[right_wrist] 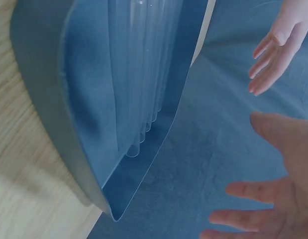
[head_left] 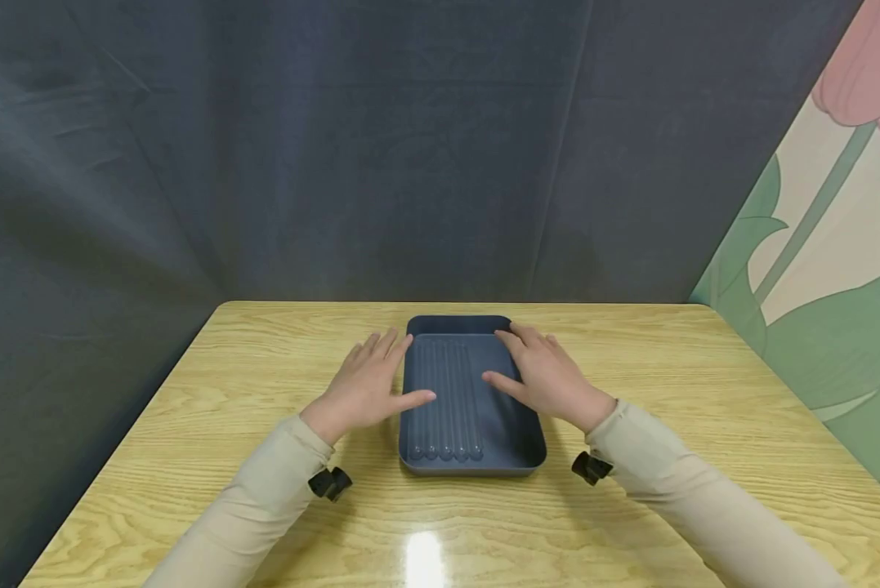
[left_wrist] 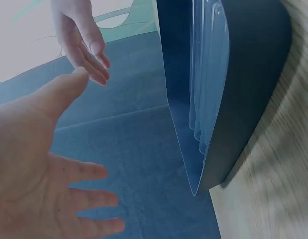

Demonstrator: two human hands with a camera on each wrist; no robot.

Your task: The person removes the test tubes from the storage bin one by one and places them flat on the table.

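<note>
A dark blue rectangular tray [head_left: 509,429] lies on the table, its long sides running away from me. Several clear test tubes [head_left: 447,400] lie side by side in its left part, rounded ends facing me. My left hand [head_left: 362,388] is over the tray's left edge, fingers spread, thumb reaching across the rim. Over the right edge is my right hand [head_left: 553,380], thumb and fingers apart. Both wrist views show the palms holding nothing: the left hand [left_wrist: 34,164] beside the tray wall [left_wrist: 253,74], the right hand [right_wrist: 288,184] beside the tray wall [right_wrist: 39,74].
The wooden table [head_left: 263,367] extends around the tray. A dark cloth [head_left: 410,163] hangs behind its far edge and along the left. At the right is a wall covering with a flower pattern [head_left: 837,327]. Each sleeve carries a small black device [head_left: 329,483] near the wrist.
</note>
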